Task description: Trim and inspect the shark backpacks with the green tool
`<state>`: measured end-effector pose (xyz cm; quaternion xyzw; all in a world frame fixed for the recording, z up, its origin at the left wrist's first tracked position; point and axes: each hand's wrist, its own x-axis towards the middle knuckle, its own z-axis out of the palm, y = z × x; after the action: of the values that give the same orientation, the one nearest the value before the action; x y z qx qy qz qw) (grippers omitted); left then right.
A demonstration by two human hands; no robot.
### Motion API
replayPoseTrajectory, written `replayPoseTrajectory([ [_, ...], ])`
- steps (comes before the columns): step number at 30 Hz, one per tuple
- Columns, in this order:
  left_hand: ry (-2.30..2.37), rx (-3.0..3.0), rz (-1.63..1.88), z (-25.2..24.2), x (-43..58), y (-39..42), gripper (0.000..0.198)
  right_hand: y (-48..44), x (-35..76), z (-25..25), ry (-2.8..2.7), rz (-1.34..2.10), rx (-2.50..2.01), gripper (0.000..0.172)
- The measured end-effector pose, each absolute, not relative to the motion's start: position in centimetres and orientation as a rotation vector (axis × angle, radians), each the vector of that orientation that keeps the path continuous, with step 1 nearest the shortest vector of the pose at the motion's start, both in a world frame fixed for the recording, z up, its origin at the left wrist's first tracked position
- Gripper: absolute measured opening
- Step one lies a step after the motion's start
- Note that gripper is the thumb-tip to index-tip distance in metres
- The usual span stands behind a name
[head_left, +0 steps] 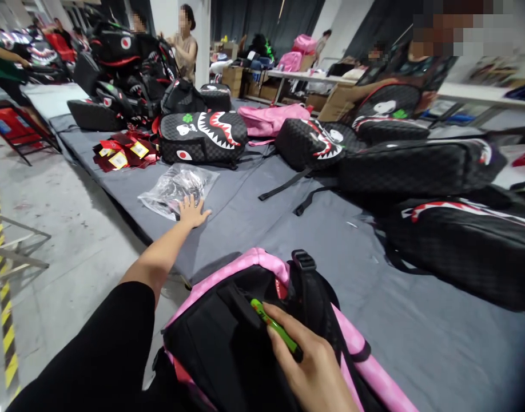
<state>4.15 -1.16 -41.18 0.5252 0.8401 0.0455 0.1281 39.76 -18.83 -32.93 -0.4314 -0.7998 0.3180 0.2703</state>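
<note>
My left hand point(193, 212) reaches out over the grey-covered table, fingers spread, at the near edge of a crumpled clear plastic bag point(179, 186). Some dark content shows through the plastic. Close to me, a black and pink backpack point(241, 337) lies with its black padded side and straps facing up. Above it, my right hand point(307, 355) is closed around a slim green object point(276, 328) with red markings and a black end; its exact kind is unclear. The object's far tip points at the black panel of the backpack.
Black checkered backpacks with shark-mouth prints point(202, 134) stand across the table point(262, 229), several along the right side. Dark red tags point(125, 151) lie beside a pink backpack's row point(273, 119). Folding chairs stand left on the floor; other people work in the background.
</note>
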Motion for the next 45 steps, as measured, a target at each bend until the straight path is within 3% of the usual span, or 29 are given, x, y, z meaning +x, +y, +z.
replayPoseTrajectory([
  [6,2.145,1.755,0.133,-40.4,11.1,0.5,0.082,-18.7,39.7,-33.0,-2.198,0.813,-1.12,0.031],
  [11,1.725,1.955,0.287,-38.9,19.1,0.8,0.052,-18.9,39.6,-32.8,-2.195,0.833,-1.11,0.031],
  [15,1.482,1.935,0.405,-38.7,23.4,1.1,0.045,-19.3,39.6,-32.7,-2.204,0.81,-1.141,0.032],
  [21,1.418,1.705,0.718,-34.8,20.6,1.1,0.049,-19.5,39.6,-32.3,-2.253,0.781,-1.125,0.037],
  [27,1.258,1.758,0.778,-31.1,16.5,-7.0,0.047,-19.1,39.0,-31.8,-2.243,0.859,-1.011,0.038],
  [30,1.538,1.881,0.64,-31.9,15.7,-7.8,0.034,-18.9,39.1,-31.8,-2.237,0.903,-1.034,0.036],
  [34,1.864,1.823,0.451,-35.0,15.1,-3.3,0.025,-19.0,39.3,-31.5,-2.25,0.921,-1.087,0.035],
  [45,1.842,1.907,0.203,-41.5,21.4,1.2,0.042,-19.5,40.3,-31.2,-2.158,0.996,-1.1,0.032],
])
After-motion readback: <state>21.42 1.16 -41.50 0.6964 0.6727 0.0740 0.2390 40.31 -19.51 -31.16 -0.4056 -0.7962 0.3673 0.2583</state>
